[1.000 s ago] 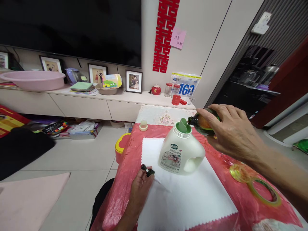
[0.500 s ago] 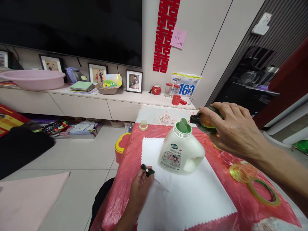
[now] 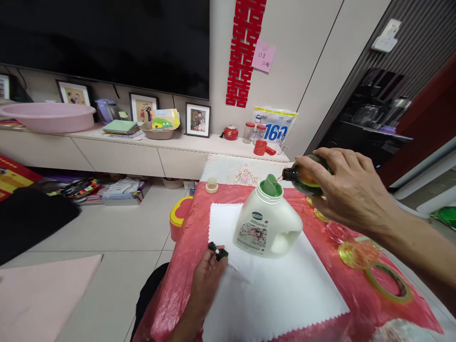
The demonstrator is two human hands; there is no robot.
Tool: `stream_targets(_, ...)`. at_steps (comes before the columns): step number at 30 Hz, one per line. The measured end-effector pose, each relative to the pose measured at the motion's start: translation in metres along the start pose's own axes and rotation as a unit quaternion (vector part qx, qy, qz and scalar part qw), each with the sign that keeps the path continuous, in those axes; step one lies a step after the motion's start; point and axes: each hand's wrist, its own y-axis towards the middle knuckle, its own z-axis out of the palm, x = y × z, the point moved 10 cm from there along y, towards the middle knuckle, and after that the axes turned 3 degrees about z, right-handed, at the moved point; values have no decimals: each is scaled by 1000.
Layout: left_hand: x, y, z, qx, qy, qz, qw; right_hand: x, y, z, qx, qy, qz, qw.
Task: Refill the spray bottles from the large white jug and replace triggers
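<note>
Dark bottle [image 3: 308, 183] tipped in right grip [image 3: 351, 187], thin stream [image 3: 280, 178] toward green spout [image 3: 270, 184] of jug [image 3: 272, 221] on white sheet [image 3: 285, 294]; dropper [image 3: 223, 255] pinched in left grip [image 3: 207, 275] near bench's [image 3: 178, 289] left edge.

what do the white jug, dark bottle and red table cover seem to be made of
White jug: probably satin plastic, with moulded handle and threaded neck. Dark bottle: glossy, translucent; glass or plastic, can't tell. Red table cover: likely thin plastic film, given its shiny wrinkles.
</note>
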Motion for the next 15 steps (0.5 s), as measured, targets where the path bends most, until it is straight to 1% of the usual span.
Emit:
stream_targets(2, -1, 0, 1, 2, 1, 2, 1000, 0, 0, 0, -2, -1, 1, 1000)
stream_targets(8, 2, 2, -1, 8, 0, 0, 1000, 1, -1, -3, -38, 0, -9, 999)
stream_targets(13, 7, 4, -1, 25, -2, 7, 1000, 4, -1, -1, -10, -5, -15, 1000)
stream_targets(15, 7, 3, -1, 30, -3, 6, 1000, 5, 0, -3, -12, -7, -19, 1000)
